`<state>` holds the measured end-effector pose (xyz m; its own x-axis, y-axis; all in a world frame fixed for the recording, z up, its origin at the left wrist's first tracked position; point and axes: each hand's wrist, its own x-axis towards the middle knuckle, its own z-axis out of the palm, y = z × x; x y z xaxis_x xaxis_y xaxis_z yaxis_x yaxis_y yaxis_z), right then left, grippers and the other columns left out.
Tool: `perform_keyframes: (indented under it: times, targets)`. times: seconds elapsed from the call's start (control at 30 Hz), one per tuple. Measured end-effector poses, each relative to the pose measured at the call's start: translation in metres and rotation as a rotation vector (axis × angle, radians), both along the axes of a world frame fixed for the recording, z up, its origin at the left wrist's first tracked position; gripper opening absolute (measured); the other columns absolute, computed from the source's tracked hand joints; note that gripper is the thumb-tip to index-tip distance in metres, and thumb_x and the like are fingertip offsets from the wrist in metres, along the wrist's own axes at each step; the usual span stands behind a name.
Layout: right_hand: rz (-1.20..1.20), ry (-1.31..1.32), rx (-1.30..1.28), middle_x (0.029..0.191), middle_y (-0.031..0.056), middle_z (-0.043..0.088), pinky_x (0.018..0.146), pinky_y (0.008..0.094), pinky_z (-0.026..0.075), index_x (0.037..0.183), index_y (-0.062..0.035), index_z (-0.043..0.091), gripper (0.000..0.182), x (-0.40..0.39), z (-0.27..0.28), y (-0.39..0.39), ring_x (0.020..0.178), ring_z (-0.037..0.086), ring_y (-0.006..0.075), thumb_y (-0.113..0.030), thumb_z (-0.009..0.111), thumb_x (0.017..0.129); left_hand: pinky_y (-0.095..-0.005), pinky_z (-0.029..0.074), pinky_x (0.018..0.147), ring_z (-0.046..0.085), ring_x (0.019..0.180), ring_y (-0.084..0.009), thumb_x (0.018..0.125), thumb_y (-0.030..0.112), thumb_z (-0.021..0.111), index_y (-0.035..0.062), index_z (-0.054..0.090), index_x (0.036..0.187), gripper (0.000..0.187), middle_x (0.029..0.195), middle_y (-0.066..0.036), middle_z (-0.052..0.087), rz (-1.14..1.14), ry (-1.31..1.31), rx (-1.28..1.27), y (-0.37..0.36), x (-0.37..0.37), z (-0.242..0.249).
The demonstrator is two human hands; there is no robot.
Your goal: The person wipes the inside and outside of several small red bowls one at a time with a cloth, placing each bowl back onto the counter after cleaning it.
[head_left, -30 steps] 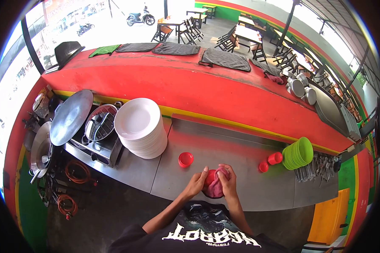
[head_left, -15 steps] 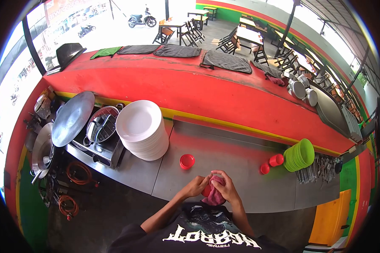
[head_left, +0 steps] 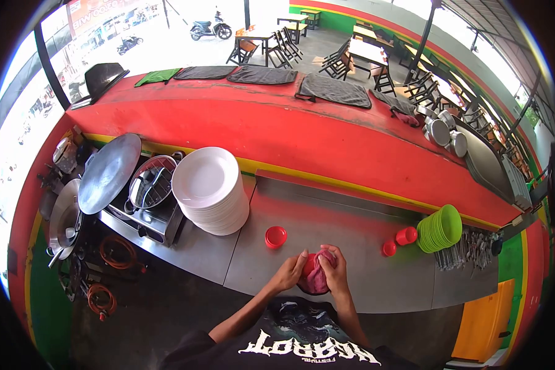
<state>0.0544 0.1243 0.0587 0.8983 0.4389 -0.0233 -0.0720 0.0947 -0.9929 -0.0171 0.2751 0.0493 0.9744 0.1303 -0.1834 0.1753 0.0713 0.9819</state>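
Observation:
In front of my chest, my left hand (head_left: 287,273) grips a small red bowl (head_left: 310,265) by its left side. My right hand (head_left: 335,271) presses a dark pink cloth (head_left: 316,281) against the same bowl; the cloth covers much of it. Just beyond my hands, another red bowl (head_left: 275,237) stands on the metal counter (head_left: 351,271). Farther right on the counter are more red bowls (head_left: 406,235), one of them smaller and nearer to me.
A tall stack of white plates (head_left: 209,185) rises left of centre, beside a stove (head_left: 145,222) with a lidded pan. Green bowls (head_left: 439,228) and a pile of cutlery (head_left: 465,250) occupy the right end. A red ledge (head_left: 277,120) runs behind, with grey cloths (head_left: 333,91) on it.
My hands have turned the bowl, and more of its red surface shows between them. The cloth and right hand have shifted over it. The whole view has moved slightly.

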Motion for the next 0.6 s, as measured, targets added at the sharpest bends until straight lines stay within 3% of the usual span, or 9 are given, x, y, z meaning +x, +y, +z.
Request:
perform_keyframes:
  times: [0.17,0.27,0.37,0.47,0.57,0.6]
  targets:
    - [0.140,0.033,-0.023,0.088,-0.0005,0.064,0.077,0.0221,0.048,0.124,-0.0012,0.055,0.033,-0.003,0.002,-0.004,0.081,0.058,0.0048,-0.011,0.065,0.093,-0.0356,0.039,0.054,0.039,0.060,-0.0116,0.108,0.043,0.034,-0.0060,0.052,0.077,0.061,0.060,-0.003,0.041,-0.037,-0.084,0.218,0.009,0.005,-0.003]
    - [0.187,0.025,-0.039,0.086,-0.0016,0.064,0.077,0.0218,0.048,0.124,-0.0010,0.055,0.033,-0.003,0.001,-0.005,0.080,0.058,0.0044,-0.010,0.063,0.094,-0.0321,0.034,0.054,0.033,0.064,-0.0095,0.108,0.042,0.037,-0.0037,0.050,0.074,0.058,0.065,0.003,0.037,-0.142,0.010,0.228,0.015,0.005,-0.007]
    - [0.179,-0.033,-0.083,0.089,0.0015,0.064,0.080,0.0240,0.049,0.124,-0.0010,0.055,0.032,-0.002,0.003,-0.006,0.083,0.060,0.0072,-0.011,0.063,0.094,-0.0308,0.034,0.052,0.035,0.061,-0.0077,0.108,0.043,0.038,-0.0005,0.049,0.070,0.058,0.064,0.004,0.040,-0.070,-0.042,0.179,0.012,0.005,-0.007]
    - [-0.107,-0.206,-0.131,0.096,0.0058,0.064,0.085,0.0280,0.049,0.123,-0.0006,0.055,0.030,-0.003,-0.012,0.004,0.089,0.061,0.0121,-0.012,0.061,0.096,-0.0327,0.036,0.051,0.039,0.059,-0.0094,0.106,0.046,0.038,-0.0021,0.052,0.069,0.063,0.060,0.001,0.042,0.061,0.008,0.034,0.006,0.008,-0.011]
    - [-0.355,-0.152,-0.056,0.105,0.0103,0.065,0.092,0.0312,0.048,0.121,-0.0002,0.056,0.027,-0.007,0.001,0.009,0.099,0.061,0.0163,-0.013,0.058,0.097,-0.0304,0.034,0.050,0.040,0.058,-0.0074,0.106,0.046,0.040,0.0003,0.053,0.068,0.061,0.059,0.003,0.044,0.201,0.025,0.009,0.006,0.011,-0.001]
    - [-0.301,-0.160,-0.035,0.107,0.0108,0.065,0.094,0.0317,0.048,0.122,0.0000,0.056,0.028,-0.008,0.011,0.009,0.100,0.062,0.0172,-0.013,0.058,0.097,-0.0298,0.036,0.051,0.042,0.060,-0.0068,0.106,0.045,0.041,-0.0008,0.055,0.071,0.060,0.061,0.003,0.047,0.206,0.016,0.017,0.006,0.012,-0.003]
